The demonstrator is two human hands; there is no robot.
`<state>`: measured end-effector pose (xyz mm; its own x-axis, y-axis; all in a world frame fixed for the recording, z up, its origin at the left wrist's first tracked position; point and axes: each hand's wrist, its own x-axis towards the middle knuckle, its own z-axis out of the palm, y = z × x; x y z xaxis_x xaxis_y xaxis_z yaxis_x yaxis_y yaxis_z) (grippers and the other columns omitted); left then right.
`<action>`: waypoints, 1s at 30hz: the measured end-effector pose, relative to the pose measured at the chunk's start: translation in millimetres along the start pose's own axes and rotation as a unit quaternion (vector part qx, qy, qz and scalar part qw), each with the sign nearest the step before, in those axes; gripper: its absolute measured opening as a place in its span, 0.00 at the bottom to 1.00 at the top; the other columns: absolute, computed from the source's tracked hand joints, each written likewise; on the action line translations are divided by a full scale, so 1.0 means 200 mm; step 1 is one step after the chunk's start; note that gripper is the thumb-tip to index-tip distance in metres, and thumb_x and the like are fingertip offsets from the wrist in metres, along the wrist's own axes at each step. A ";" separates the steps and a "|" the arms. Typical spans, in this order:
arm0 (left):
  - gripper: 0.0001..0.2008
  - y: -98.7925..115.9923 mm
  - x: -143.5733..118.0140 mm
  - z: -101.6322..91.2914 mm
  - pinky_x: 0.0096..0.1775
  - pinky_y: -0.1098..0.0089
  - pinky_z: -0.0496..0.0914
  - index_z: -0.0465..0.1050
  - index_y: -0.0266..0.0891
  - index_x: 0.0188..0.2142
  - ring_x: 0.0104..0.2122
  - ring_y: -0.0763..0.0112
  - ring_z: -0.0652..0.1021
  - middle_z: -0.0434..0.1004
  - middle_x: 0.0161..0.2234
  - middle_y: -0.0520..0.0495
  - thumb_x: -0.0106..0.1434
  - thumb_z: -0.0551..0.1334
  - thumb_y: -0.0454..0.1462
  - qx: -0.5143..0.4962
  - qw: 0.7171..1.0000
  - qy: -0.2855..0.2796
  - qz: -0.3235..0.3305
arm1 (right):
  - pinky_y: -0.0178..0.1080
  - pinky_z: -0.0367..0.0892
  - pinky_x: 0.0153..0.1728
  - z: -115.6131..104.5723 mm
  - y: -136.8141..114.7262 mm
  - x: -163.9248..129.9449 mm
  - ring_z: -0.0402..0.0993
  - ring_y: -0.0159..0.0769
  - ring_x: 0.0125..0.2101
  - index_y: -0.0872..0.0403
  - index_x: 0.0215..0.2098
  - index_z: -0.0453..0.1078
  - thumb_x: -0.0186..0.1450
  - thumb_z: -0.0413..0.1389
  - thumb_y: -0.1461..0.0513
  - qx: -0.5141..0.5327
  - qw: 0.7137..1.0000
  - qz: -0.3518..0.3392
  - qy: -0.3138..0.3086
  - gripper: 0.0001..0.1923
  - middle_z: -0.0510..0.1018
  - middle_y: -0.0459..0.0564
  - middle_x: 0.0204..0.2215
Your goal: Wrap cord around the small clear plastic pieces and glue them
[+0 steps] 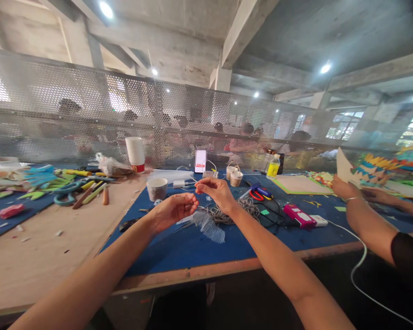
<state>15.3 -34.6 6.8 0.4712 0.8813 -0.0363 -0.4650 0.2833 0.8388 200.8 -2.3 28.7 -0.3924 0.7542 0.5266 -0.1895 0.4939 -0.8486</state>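
Observation:
My left hand [174, 211] is raised over the blue mat [179, 247], palm up with fingers curled, pinching something thin that I cannot make out. My right hand [216, 192] is beside it, a little higher, fingertips pinched on what looks like a thin cord. Below the hands lie a tangle of grey twine [232, 211] and a clear ridged plastic piece [209, 225]. A paper cup [157, 188] stands just behind my left hand.
Red scissors [256, 194], a pink device [299, 215], a yellow bottle [273, 167], a phone [200, 160] and small twine-wrapped cups [234, 176] lie behind. Stacked cups [135, 153] and foam cut-outs [37, 178] at left. A co-worker's hand [344, 188] holds coloured paper at right. Mesh fence [89, 119] behind.

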 end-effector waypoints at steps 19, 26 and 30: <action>0.04 -0.02 0.02 -0.01 0.31 0.81 0.72 0.77 0.33 0.35 0.26 0.80 0.76 0.78 0.29 0.48 0.59 0.66 0.29 0.001 1.000 0.011 0.012 | 0.40 0.72 0.40 0.00 -0.03 -0.02 0.76 0.34 0.32 0.52 0.33 0.75 0.60 0.62 0.52 -0.060 0.998 -0.011 0.012 0.12 0.78 0.47 0.27; 0.04 -0.03 0.02 0.00 0.32 0.81 0.72 0.78 0.33 0.36 0.26 0.80 0.75 0.77 0.28 0.48 0.59 0.66 0.30 0.010 0.999 0.014 0.027 | 0.40 0.71 0.40 0.00 -0.03 -0.02 0.76 0.34 0.32 0.52 0.34 0.74 0.61 0.60 0.54 -0.068 0.998 -0.015 0.008 0.10 0.78 0.47 0.28; 0.04 -0.03 0.02 0.00 0.32 0.80 0.71 0.78 0.33 0.35 0.25 0.79 0.75 0.77 0.28 0.47 0.59 0.66 0.30 0.019 0.999 0.014 0.037 | 0.40 0.71 0.41 0.00 -0.03 -0.02 0.76 0.34 0.32 0.52 0.34 0.73 0.62 0.60 0.54 -0.081 0.997 -0.018 0.008 0.10 0.78 0.47 0.28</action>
<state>20.6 -32.3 1.1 0.4155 0.9095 0.0110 -0.4689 0.2038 0.8594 203.9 -8.8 32.3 -0.3743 0.7410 0.5575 -0.0547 0.5825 -0.8110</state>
